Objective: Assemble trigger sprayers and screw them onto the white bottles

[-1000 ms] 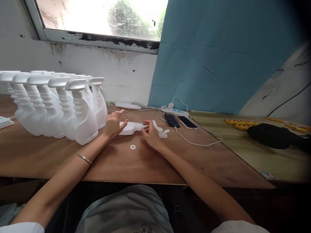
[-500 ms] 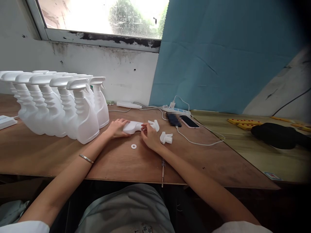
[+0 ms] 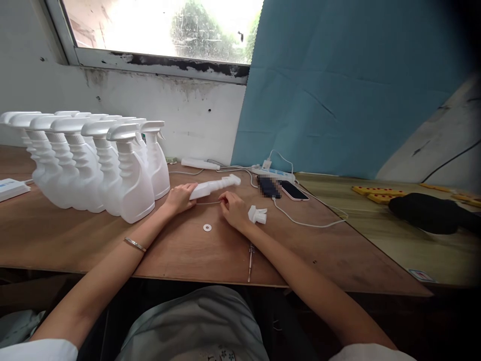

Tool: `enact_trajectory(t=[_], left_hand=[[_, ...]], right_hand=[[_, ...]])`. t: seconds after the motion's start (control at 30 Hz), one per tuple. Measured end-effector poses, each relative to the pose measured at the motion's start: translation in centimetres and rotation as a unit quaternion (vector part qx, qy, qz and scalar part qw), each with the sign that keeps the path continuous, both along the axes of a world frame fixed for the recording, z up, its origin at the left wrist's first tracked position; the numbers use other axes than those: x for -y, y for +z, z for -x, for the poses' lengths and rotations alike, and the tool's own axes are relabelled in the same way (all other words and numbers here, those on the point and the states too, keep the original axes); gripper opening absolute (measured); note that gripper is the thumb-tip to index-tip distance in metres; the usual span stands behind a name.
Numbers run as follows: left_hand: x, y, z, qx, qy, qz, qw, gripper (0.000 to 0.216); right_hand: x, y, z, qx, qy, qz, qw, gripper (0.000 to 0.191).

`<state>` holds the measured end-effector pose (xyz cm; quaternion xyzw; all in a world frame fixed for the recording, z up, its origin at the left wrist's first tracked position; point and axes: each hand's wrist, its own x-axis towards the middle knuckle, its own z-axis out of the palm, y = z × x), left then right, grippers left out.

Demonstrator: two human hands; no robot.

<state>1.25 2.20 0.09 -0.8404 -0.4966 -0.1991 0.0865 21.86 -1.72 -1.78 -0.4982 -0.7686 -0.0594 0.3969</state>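
At the far left, a white power strip (image 3: 13,188) lies at the edge of the brown tabletop (image 3: 180,258). Beside it stand upright white trigger-spray bottles (image 3: 132,183) in close rows, with rippled grips and heads fitted; the front ones hide much of those behind, and their contents cannot be told.

To their right, the left hand (image 3: 181,198), its forearm wearing a bracelet (image 3: 135,244), is clamped around the broad end of a white plastic bottle (image 3: 206,189). This bottle lies aslant above the middle of the tabletop, smooth at the held end, rippled along its narrow part, which points right and away. Whether a head is fitted at the tip cannot be told.

Below it, 1 flat white washer (image 3: 207,227) lies nearer the person. A thin whitish tube (image 3: 208,203) runs to the right hand (image 3: 233,212), whose fingertips are pinched together on its end. Just beside that hand lies 1 loose white trigger head (image 3: 257,214); a screwdriver (image 3: 250,264) lies against the line of the right forearm, its handle partly covered.

Farther right are a blurred dark object (image 3: 268,186), a phone (image 3: 294,190) and trailing white cables (image 3: 300,223), then yellow pieces (image 3: 377,192) with red dots and a black item (image 3: 421,212).
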Motion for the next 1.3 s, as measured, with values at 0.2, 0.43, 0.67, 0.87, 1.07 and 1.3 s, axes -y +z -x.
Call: enact_trajectory(t=[0.2,0.43,0.67,0.87,1.07,1.3], left_hand=[[-0.2,0.2,0.4,0.222,-0.029,-0.109,0.969,0.054],[0.2,0.5,0.8,0.185,-0.131,-0.252,0.941,0.054],[0.4,0.4,0.9,0.072,-0.167,-0.273,0.945,0.046],[0.7,0.6,0.7,0.094,-0.181,-0.214,0.955,0.064],[0.0,0.3,0.9,0.115,-0.2,-0.04,0.972,0.109],[-0.5,-0.5,0.6,0.104,-0.17,-0.034,0.979,0.108]], right_hand=[[-2.0,0.6,-1.7,-0.084,-0.056,-0.039,0.994,0.015],[-2.0,2.0,-1.8,-0.431,0.16,0.108,0.881,0.044],[-0.9,3.4,-1.2,-0.678,0.202,0.144,0.692,0.041],[-1.1,3.9,-3.3,-0.761,0.126,0.196,0.606,0.038],[-1.1,3.8,-3.9,-0.75,0.129,0.189,0.621,0.021],[-0.9,3.8,-3.2,-0.741,0.187,0.185,0.617,0.011]])
